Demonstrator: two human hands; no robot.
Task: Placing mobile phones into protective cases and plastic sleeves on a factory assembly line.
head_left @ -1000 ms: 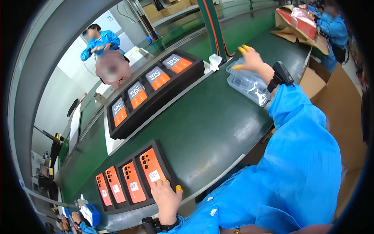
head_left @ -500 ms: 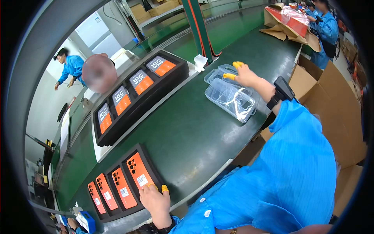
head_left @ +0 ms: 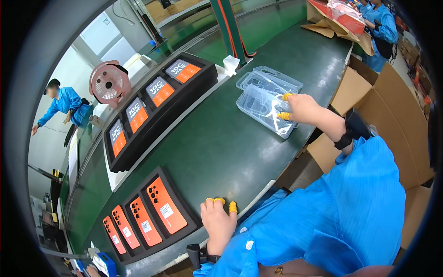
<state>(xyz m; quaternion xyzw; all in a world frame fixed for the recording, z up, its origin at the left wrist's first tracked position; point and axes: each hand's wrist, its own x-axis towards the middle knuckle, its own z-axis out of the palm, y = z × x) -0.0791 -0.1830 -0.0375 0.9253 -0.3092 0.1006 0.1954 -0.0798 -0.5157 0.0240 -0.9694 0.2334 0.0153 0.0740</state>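
Observation:
My right hand point(head_left: 304, 110), with yellow finger cots on two fingers, is over the near one of two clear plastic shells point(head_left: 265, 111). Its fingers are apart at the shell's right side; whether they touch it I cannot tell. The second clear shell point(head_left: 277, 77) lies just behind, partly overlapped. At the table's near edge my left hand point(head_left: 219, 224) rests open, yellow cots on its fingertips, holding nothing. To its left lies a black foam tray point(head_left: 177, 196) with several orange smartphones point(head_left: 166, 205) in slots, camera side up, each bearing a white label.
Beyond the phones, a long black tray point(head_left: 157, 124) holds several grey-and-orange printed cards point(head_left: 160, 91). A green post point(head_left: 226, 30) rises behind. Open cardboard boxes point(head_left: 383, 120) stand at the right, below the green table point(head_left: 207, 152). A pink fan point(head_left: 109, 83) and other people are farther off.
My left hand has come off the rightmost phone and shifted right to the table edge. My right hand has moved from the shells' far end toward the near shell's right side.

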